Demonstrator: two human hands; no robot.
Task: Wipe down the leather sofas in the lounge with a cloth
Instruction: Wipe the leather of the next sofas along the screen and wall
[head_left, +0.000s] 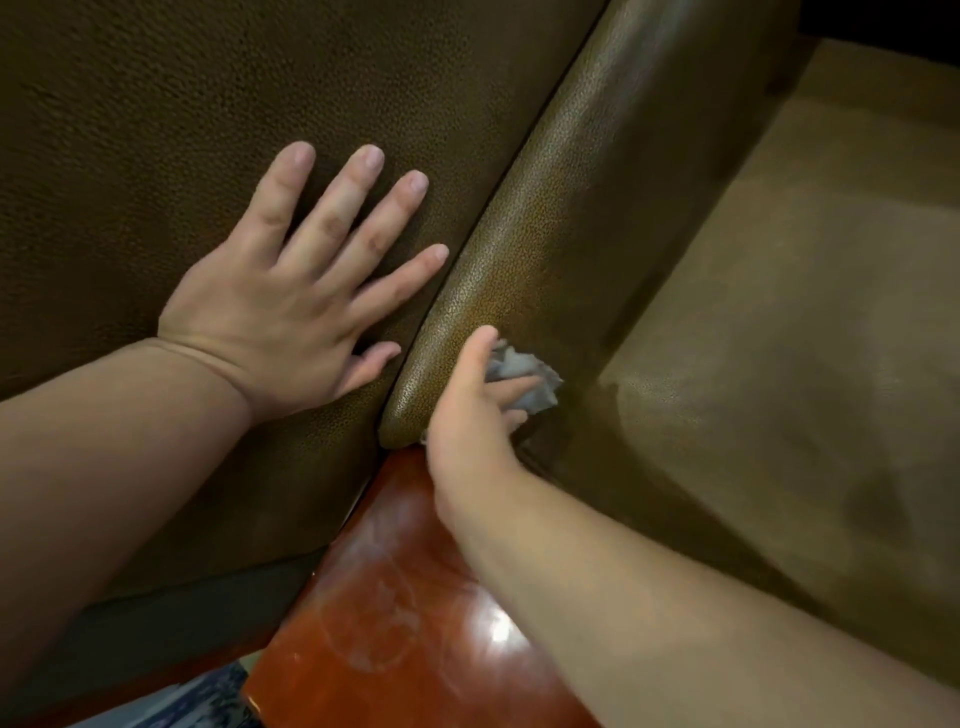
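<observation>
Curled round a crumpled pale grey cloth (524, 382), the right hand (470, 415) has its grip clamped on the fabric, thumb lying up along the rounded brown leather armrest (545, 234) and fingers tucked over the wad. That cloth is pressed against the inner side of the armrest, low down near its front end, where the leather meets the lighter tan leather seat cushion (779, 338). Part of the cloth sticks out beyond the fingers toward the seat; the rest is hidden under the palm.

On the other side of the armrest the left hand (296, 291) lies flat, its grip apart, fingers spread and straight, palm down on the dark brown pebbled leather side panel (156, 130) of the sofa. Its little finger reaches almost to the seam between panel and armrest, and the thumb points toward the armrest's front end.

Just below the armrest's rounded end sits a glossy reddish-brown wooden surface (395, 597), with faint smeared rings and a bright glare spot. The right forearm crosses above it. A blue and white patterned patch (208, 696) shows at the bottom edge; what it is I cannot tell.
</observation>
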